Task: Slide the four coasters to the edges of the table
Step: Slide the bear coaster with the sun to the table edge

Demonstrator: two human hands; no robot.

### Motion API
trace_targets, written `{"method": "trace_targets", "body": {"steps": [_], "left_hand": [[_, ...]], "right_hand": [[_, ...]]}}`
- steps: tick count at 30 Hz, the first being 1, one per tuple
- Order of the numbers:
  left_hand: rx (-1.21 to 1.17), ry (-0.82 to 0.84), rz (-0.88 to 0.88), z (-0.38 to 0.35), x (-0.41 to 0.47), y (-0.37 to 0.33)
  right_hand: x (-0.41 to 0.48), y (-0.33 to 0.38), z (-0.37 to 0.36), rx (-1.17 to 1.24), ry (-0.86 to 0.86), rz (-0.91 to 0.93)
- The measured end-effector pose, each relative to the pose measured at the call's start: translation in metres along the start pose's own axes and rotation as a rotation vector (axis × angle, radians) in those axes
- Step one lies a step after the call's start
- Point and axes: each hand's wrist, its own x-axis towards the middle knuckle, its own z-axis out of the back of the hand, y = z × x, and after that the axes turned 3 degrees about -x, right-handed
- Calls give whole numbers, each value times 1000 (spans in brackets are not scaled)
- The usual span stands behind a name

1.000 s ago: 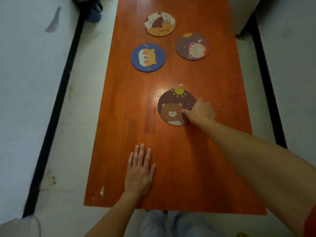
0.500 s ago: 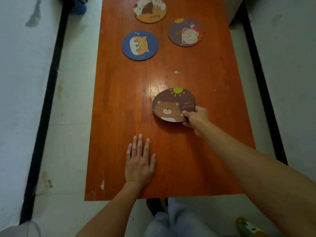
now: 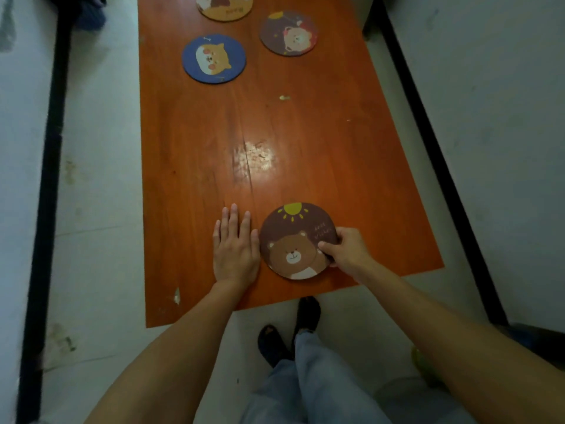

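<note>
Fingers (image 3: 325, 248) of right hand (image 3: 348, 250) pinch bear coaster (image 3: 293, 240) at table (image 3: 305, 166) near edge | left hand (image 3: 234, 249) flat, fingers together — beside it | next: let go, reach blue coaster (image 3: 214, 58) — three left

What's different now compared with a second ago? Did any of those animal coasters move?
The brown bear coaster moved: the right hand took hold of its edge and drew it from mid-table to the near edge of the table, beside the left hand, which stayed flat. The blue, maroon and yellow coasters kept their places at the far end.
</note>
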Motion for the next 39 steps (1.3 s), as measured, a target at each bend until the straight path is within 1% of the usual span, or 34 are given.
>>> {"method": "trace_targets", "body": {"steps": [6,11,13,16,17,21,26,29,31,34,39], "left_hand": [[57,22,-94,2,-24,1],[97,56,-138,-3,-49,-4],[118,68,-142,-4,-53,-4],[143,78,-148,-5,-55,-3],[150,81,-149,-5,-55,-3],[163,81,-149,-5,-54,-3],[186,106,-161,3,-53,-2],[206,181,-172,22,-48,-4],[216,220,-185,42,-41,-4],[234,194,-153,82,-33,9],[278,97,5,158,-30,57]], "right_hand": [[-5,-9,-7,-142,-64,52],[-12,-9,-7,-249,-101,58],[-16,-7,-6,-383,-113,73],[-23,-6,-6,-704,-165,100],[-25,-7,-5,-754,-186,103],[-26,-11,1,-795,-230,144],[-25,-4,2,-984,-205,257],[-24,13,1,-1065,-214,366],[-21,31,-4,-1114,-217,478],[-18,68,-23,-1183,-160,682],[-22,135,-74,-1316,-59,993]]}}
